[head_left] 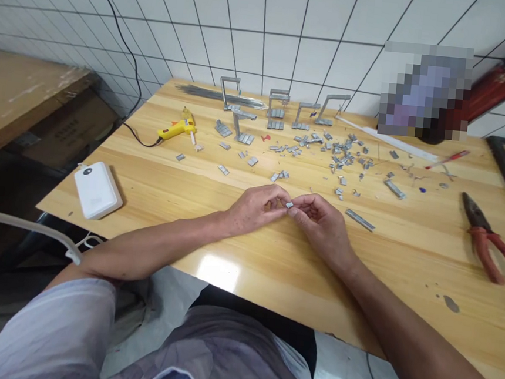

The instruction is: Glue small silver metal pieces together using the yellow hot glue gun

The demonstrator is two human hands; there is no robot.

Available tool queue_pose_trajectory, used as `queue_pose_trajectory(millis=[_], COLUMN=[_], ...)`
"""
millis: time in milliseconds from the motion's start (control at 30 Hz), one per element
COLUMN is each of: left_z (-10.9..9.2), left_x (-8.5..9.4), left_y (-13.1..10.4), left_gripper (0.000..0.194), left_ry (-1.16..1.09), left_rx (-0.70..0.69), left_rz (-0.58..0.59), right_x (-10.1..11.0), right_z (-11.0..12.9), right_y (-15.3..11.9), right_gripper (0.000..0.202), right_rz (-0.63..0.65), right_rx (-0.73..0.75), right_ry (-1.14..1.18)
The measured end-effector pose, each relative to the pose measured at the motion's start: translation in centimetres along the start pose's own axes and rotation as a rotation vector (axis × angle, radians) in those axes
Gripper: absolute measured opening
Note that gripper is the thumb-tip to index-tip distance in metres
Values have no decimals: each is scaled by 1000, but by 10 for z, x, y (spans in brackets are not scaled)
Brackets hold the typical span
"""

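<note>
small grey piece [289,204] between the hands, over near part of table [267,273] | left hand [250,212]: fingertips pinched closed on its left side | right hand [322,224]: likewise on its right | neither nearer | long axis perhaps left-right, too small to tell

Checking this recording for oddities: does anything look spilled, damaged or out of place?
One thing: a grey blotch with smaller spots marks the table on the near side of the pliers. It could be a stain or worn finish; I can't tell which. The metal scraps lie strewn about, untidy but not clearly wrong.
</note>
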State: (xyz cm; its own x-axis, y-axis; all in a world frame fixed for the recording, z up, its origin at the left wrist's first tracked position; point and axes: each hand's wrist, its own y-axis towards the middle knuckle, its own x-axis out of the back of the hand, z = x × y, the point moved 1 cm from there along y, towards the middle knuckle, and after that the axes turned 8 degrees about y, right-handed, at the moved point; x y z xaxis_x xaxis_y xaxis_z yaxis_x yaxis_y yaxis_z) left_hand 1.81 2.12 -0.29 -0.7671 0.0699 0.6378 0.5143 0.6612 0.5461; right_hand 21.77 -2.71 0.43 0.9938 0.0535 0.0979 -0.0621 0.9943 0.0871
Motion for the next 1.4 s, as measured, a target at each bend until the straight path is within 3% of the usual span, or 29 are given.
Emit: queue_pose_trajectory(millis=[300,633,833,1100,1400], left_z=[-3,-4,-2,-11,-13], left_x=[0,-1,0,-1,5], left_y=[-2,1,3,-2,-6], left_gripper=[12,17,26,16,7], left_ry=[-38,-149,-191,-120,-87], left_rx=[65,226,211,93,118], left_rz=[226,341,428,367,274], right_x=[6,11,15,12,13], right_z=[5,8,5,7,7], right_y=[-4,-7,-3,-9,-16], right_gripper=[24,22,33,39,25], right_rz=[25,81,170,98,180], right_rx=[-43,-22,-104,-113,-43], right_ry=[-75,-150,-52,94,39])
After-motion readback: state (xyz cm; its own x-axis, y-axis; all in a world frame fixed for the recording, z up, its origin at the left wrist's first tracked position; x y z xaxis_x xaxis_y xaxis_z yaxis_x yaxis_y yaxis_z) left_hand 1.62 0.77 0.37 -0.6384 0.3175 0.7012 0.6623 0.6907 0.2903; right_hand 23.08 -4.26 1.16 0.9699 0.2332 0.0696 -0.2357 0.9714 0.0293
